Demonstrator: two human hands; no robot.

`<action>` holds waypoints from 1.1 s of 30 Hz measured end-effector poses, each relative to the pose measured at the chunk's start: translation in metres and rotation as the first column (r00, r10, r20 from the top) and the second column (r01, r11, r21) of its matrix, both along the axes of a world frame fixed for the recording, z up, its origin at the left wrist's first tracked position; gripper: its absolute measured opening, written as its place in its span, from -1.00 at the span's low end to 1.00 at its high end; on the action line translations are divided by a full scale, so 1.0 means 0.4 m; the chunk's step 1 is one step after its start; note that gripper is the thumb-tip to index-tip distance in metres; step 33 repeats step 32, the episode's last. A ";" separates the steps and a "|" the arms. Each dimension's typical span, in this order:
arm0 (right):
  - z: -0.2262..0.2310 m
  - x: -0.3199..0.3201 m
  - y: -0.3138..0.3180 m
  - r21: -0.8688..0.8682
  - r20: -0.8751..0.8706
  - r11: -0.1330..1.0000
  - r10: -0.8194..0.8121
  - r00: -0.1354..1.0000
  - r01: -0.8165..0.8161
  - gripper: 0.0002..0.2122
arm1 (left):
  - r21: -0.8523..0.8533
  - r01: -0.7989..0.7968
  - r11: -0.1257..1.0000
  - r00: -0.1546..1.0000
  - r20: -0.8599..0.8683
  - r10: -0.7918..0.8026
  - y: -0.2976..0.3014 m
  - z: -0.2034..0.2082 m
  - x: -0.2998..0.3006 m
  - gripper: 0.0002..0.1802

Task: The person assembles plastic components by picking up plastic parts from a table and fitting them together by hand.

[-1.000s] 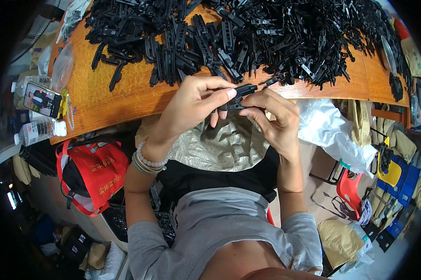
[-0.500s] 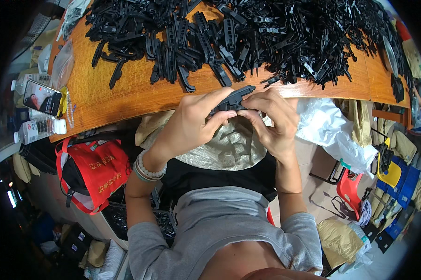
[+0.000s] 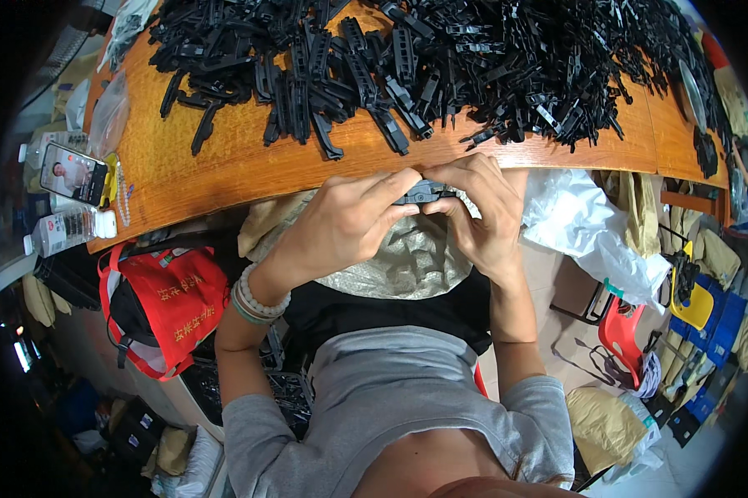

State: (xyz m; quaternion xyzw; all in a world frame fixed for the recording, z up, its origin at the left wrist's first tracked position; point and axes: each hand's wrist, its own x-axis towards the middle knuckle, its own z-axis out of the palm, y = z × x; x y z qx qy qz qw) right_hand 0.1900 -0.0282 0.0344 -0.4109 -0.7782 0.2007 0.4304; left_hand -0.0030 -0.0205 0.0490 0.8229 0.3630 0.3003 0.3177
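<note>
Between my two hands is a small black plastic part (image 3: 422, 193), held just off the near edge of the wooden table (image 3: 249, 162). My left hand (image 3: 353, 217) pinches its left end with thumb and fingers. On the other end, my right hand (image 3: 480, 212) grips with thumb below and fingers above, covering much of the part. A pale woven sack (image 3: 399, 264) lies beneath the hands, over my lap. Beyond them, a big heap of black plastic parts (image 3: 374, 70) spreads across the table, longer pieces at left and smaller ones at right.
A phone (image 3: 73, 173) leans among clear plastic bottles (image 3: 71, 231) at the table's left end. Below it hangs a red bag (image 3: 170, 303). White plastic sheeting (image 3: 585, 224) hangs at right, near a red stool (image 3: 621, 340) and a brown paper-like sack (image 3: 606, 427).
The black part has turned from a raised slant to nearly level and sits slightly lower. My fingers have closed further over it, and my right fingers now cover its top right.
</note>
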 end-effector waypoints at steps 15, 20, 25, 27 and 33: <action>-0.045 0.035 -0.027 -0.369 -0.154 0.927 0.010 0.988 -0.067 -0.72 | 0.143 -0.097 0.985 0.995 0.034 0.093 0.092 0.014 -0.031 -0.85; -0.067 0.080 0.046 0.121 0.285 0.906 -0.422 0.860 0.405 -0.73 | 0.548 -0.232 0.804 0.962 0.007 0.273 0.336 -0.023 0.018 -0.88; -0.069 0.084 0.070 0.245 0.433 0.904 -0.426 0.794 0.350 -0.77 | 0.584 0.001 0.812 0.910 -0.338 0.242 0.449 -0.039 0.041 -0.82; -0.082 0.092 0.073 0.240 0.394 0.922 -0.380 0.837 0.305 -0.77 | 0.568 0.063 0.821 0.900 -0.387 0.198 0.460 -0.033 0.033 -0.81; -0.118 0.090 0.058 0.172 0.001 0.932 -0.324 0.946 0.319 -0.84 | 0.665 -0.268 0.697 0.963 0.164 0.214 0.406 0.025 0.040 -0.82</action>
